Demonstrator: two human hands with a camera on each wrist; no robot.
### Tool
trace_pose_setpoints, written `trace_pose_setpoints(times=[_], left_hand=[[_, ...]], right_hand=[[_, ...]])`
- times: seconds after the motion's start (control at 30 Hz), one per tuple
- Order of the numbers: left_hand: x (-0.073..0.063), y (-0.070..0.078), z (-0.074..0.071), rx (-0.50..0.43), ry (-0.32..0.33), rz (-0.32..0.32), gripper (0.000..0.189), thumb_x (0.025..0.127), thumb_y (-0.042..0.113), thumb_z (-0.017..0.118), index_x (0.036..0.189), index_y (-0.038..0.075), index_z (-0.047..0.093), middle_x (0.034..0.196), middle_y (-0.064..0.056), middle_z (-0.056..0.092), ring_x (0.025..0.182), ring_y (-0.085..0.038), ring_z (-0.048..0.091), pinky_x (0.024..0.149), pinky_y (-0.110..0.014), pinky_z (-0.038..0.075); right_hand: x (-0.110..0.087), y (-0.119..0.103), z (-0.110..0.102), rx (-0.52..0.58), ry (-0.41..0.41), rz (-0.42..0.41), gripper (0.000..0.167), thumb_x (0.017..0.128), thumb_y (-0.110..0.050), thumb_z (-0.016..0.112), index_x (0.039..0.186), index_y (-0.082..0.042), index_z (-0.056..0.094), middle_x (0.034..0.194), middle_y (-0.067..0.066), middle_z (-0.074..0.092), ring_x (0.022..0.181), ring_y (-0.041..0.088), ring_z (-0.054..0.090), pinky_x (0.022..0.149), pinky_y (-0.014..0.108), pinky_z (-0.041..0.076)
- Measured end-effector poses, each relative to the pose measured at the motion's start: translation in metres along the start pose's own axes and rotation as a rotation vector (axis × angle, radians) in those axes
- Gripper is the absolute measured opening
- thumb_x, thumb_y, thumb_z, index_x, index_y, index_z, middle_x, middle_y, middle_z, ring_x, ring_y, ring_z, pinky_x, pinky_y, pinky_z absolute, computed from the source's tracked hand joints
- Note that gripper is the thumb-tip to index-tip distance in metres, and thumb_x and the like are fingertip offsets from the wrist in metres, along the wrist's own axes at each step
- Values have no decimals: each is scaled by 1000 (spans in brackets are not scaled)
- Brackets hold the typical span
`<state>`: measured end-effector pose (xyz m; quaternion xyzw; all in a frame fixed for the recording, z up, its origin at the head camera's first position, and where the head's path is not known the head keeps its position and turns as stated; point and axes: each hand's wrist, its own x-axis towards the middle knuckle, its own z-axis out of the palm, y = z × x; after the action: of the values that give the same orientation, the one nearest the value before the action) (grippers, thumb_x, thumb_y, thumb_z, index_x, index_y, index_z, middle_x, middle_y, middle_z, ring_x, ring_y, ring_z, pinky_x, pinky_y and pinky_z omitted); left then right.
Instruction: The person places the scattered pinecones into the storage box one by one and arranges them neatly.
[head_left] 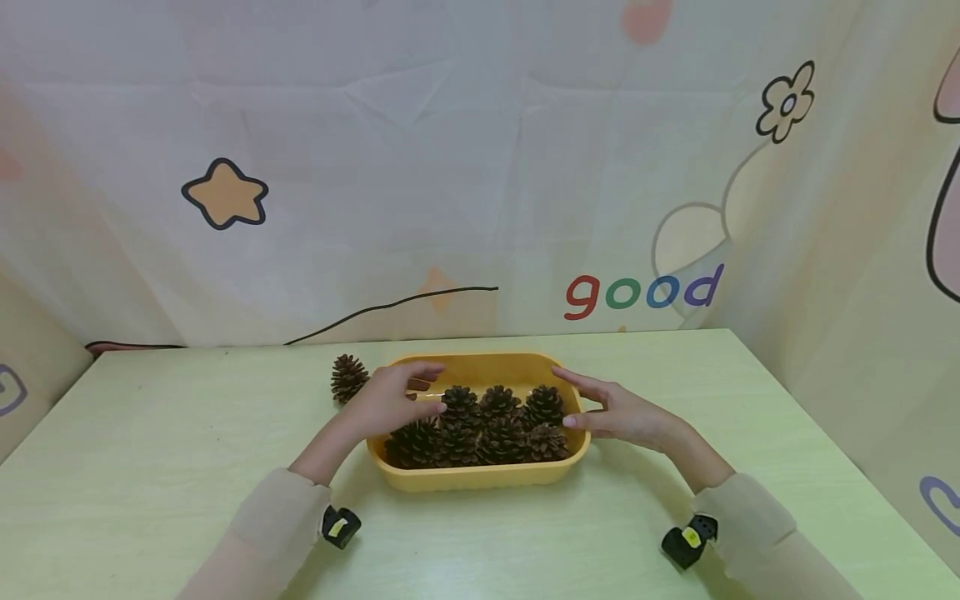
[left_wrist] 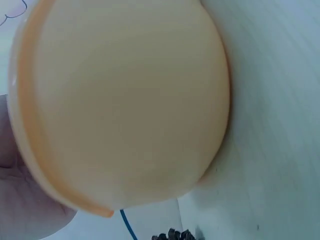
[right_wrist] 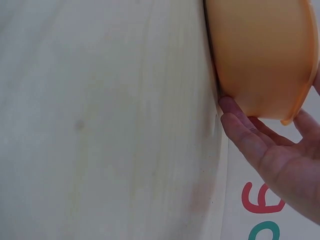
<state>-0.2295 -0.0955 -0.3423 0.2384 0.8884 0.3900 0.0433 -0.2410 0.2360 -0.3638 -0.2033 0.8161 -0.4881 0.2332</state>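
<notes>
A yellow plastic basin (head_left: 480, 477) stands on the table with several brown pine cones (head_left: 502, 437) inside, mostly along its near side. My left hand (head_left: 393, 400) is over the basin's left end, fingers spread apart and slightly bent, no pine cone between them. In the left wrist view the basin's outer wall (left_wrist: 135, 110) hides most of this hand. My right hand (head_left: 618, 412) holds the basin's right end. Its thumb lies at the rim, and its fingers (right_wrist: 245, 132) reach along the outside wall near the tabletop. One more pine cone (head_left: 348, 379) lies outside, behind the left hand.
The pale wooden table (head_left: 187, 467) runs back to a hanging cloth (head_left: 480, 183) printed with a star, a flower and the word "good". Another cloth side (head_left: 862, 275) borders the table at the right. A black wrist camera (head_left: 341, 527) sits at each sleeve.
</notes>
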Motion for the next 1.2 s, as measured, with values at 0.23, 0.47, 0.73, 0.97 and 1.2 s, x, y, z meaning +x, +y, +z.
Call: trace_pose_setpoints(times=[0.23,0.47,0.73,0.97,1.2], left_hand=[[-7,-4,-8,-11,87,-5,50,83,16,68,127,3,51,123,-18,55,110,-32,54,90,-43,47],[-15,-14,-20,-25,175,-23,50,81,15,69,126,1,52,121,-18,56,110,-33,54,88,-42,48],[-23,-26,-38,-47,282,-60,50,82,18,69,127,3,51,120,-20,56,107,-34,56,88,-43,48],[-27,-38,-50,-54,352,-140,52,83,18,67,131,5,48,126,-19,52,114,-34,51,88,-44,48],[-30,-52,-57,-94,365,-215,62,83,21,67,137,5,40,132,-22,45,122,-37,42,94,-48,42]], right_hand=[[0,1,0,-4,3,-3,76,87,-26,62,147,-20,15,151,20,5,132,48,15,89,47,46],[-1,1,1,6,2,7,77,87,-27,62,147,-21,15,151,20,5,132,48,14,90,47,45],[-1,1,0,14,-5,-2,77,87,-26,62,148,-20,15,151,21,4,131,48,19,90,46,46],[-1,-1,1,10,2,8,77,87,-27,63,147,-21,15,151,19,4,132,48,15,90,46,46],[0,0,1,0,7,20,76,87,-26,62,147,-21,15,151,19,4,131,48,18,89,46,46]])
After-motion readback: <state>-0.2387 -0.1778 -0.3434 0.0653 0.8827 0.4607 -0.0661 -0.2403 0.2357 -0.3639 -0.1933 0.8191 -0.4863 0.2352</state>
